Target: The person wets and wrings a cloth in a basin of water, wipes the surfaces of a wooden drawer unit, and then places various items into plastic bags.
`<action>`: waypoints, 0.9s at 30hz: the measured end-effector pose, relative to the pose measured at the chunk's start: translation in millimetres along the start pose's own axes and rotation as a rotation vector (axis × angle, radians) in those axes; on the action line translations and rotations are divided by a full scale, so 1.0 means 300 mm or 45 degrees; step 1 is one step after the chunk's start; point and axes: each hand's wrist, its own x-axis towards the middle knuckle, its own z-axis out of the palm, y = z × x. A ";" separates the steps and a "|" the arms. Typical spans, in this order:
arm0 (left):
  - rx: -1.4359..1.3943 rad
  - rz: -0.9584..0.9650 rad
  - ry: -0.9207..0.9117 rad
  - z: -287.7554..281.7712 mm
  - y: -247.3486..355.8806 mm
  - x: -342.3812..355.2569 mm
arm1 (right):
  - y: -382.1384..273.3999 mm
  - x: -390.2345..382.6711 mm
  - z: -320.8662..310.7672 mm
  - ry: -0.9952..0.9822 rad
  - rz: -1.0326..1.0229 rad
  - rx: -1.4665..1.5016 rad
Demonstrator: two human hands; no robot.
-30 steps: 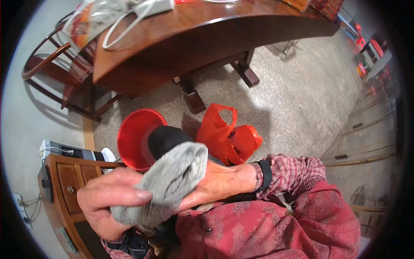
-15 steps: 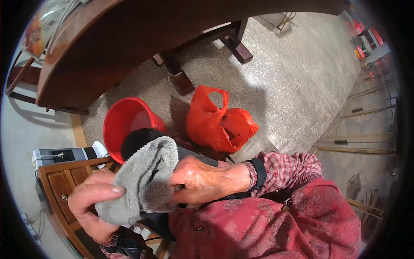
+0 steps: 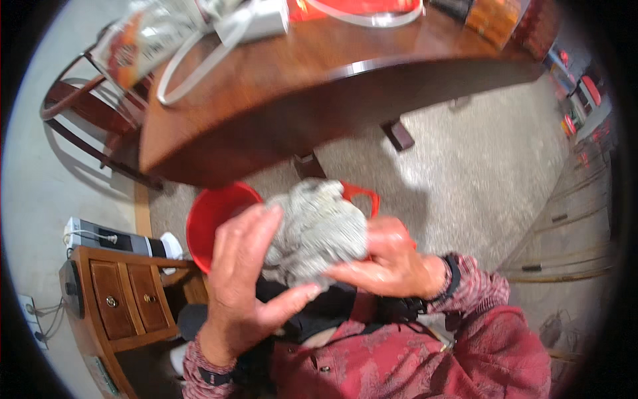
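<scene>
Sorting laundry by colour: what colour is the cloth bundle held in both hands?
The cloth bundle is light grey, slightly mottled; it shows in the head view, bunched between both hands.

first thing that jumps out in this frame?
The grey cloth, bunched up at centre between the left hand and right hand. Just behind it on the floor sits a red bucket, and a dark wooden table fills the top of the view.

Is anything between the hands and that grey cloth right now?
Nothing visible. The left hand and the right hand both grip the bunched grey cloth directly, held above the red bucket in front of the wooden table.
</scene>
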 end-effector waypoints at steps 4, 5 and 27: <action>-0.339 0.028 0.132 -0.007 0.008 -0.010 | -0.140 0.032 -0.123 0.075 -0.176 -0.057; -0.325 0.008 0.067 -0.020 0.007 -0.017 | -0.183 0.048 -0.174 0.083 -0.229 -0.124; -0.351 -0.154 -0.470 0.279 -0.208 -0.053 | -0.112 0.465 -0.671 0.395 0.077 -0.716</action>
